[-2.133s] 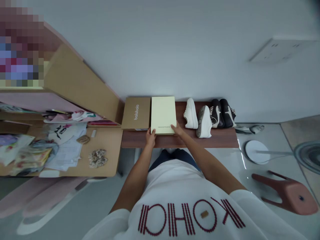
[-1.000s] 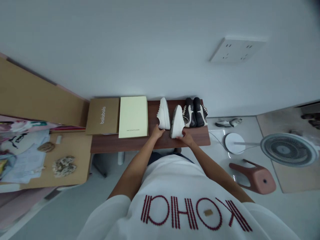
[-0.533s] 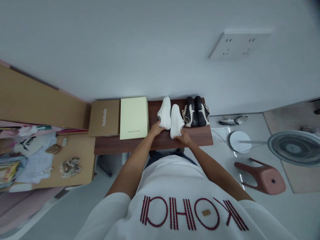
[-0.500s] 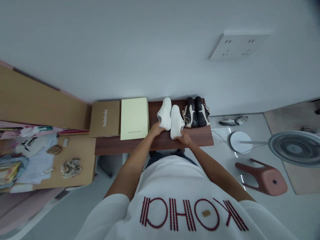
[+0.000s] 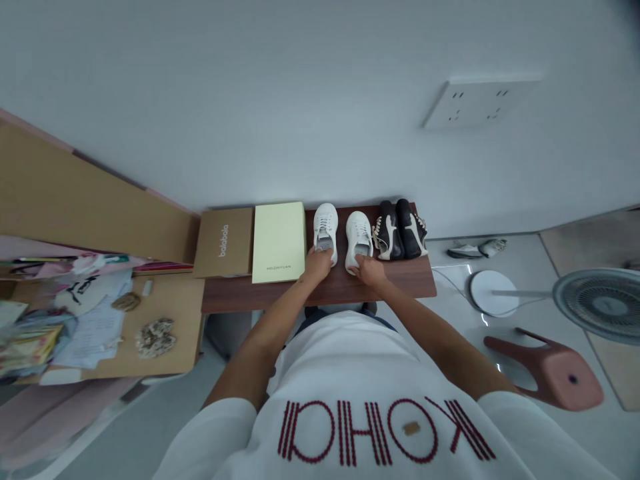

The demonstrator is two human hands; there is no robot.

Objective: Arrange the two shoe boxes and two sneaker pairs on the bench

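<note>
Two white sneakers stand upright side by side on a dark wooden bench (image 5: 400,285), toes towards the wall. My left hand (image 5: 318,264) grips the heel of the left white sneaker (image 5: 325,224). My right hand (image 5: 363,269) grips the heel of the right white sneaker (image 5: 359,233). A pair of black and cream shoes (image 5: 401,229) stands just right of them. Left of the sneakers lie a pale yellow shoebox (image 5: 279,242) and a brown cardboard shoebox (image 5: 225,241).
A cluttered wooden desk (image 5: 190,333) with papers adjoins the bench on the left. On the floor to the right lie a tipped red stool (image 5: 550,370), a fan (image 5: 595,303) with a white round base (image 5: 489,292), and a grey slipper (image 5: 475,249).
Both hands left the yellow shoebox and took the white sneakers. The right sneaker lay on its side; both now stand upright, pushed closer to the wall.
</note>
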